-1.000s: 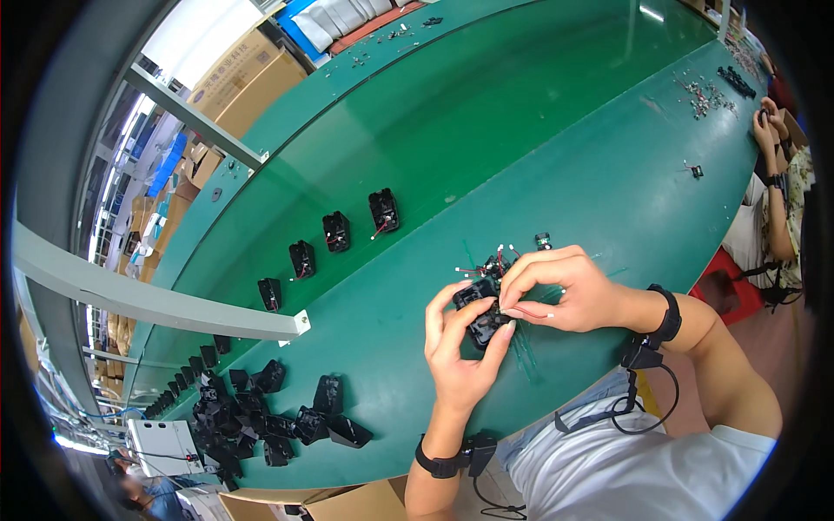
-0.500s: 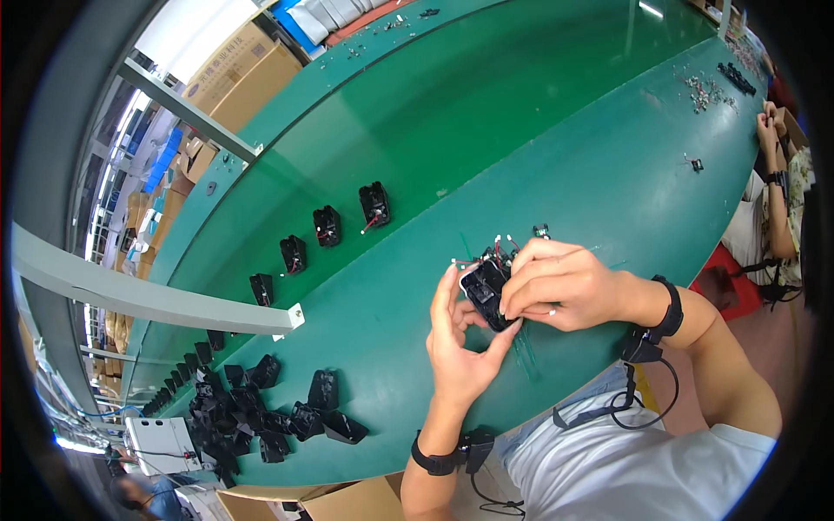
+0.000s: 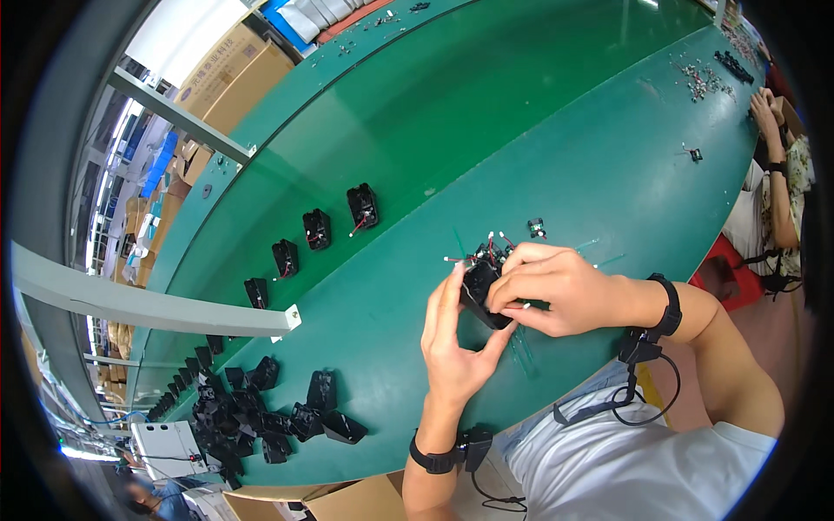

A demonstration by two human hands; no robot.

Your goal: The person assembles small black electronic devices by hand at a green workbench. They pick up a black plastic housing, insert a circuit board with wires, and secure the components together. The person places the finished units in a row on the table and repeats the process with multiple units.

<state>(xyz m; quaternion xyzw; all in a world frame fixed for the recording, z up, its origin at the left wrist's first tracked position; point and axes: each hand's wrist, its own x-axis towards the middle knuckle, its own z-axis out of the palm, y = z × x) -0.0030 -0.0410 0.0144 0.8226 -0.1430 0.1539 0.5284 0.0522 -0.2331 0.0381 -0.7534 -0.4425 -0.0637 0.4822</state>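
A black plastic housing [image 3: 480, 293] is held at an angle over the green bench, its open inside partly showing. My left hand [image 3: 453, 339] is closed around its left and lower sides, fingers along one edge and thumb at the bottom. My right hand [image 3: 552, 286] has its fingers bunched at the housing's right side, the tips reaching into it; whatever they pinch is hidden. A small white tip [image 3: 526, 306] shows by the right fingers. Just beyond the hands lie small parts with red and black wires and white plugs [image 3: 492, 246]. A small circuit board [image 3: 536, 227] sits apart from them.
Along the darker green strip stands a row of black housings with wires [image 3: 362, 207]. A pile of black shells [image 3: 234, 412] lies at the left, near a grey metal frame arm [image 3: 156, 295]. Loose small parts [image 3: 699, 82] and another person's hands [image 3: 766, 113] are at far right.
The housing has tilted in my hands, so its hollow inside shows more. My right fingers have shifted slightly left and reach deeper into it. The small circuit board shows more fully.
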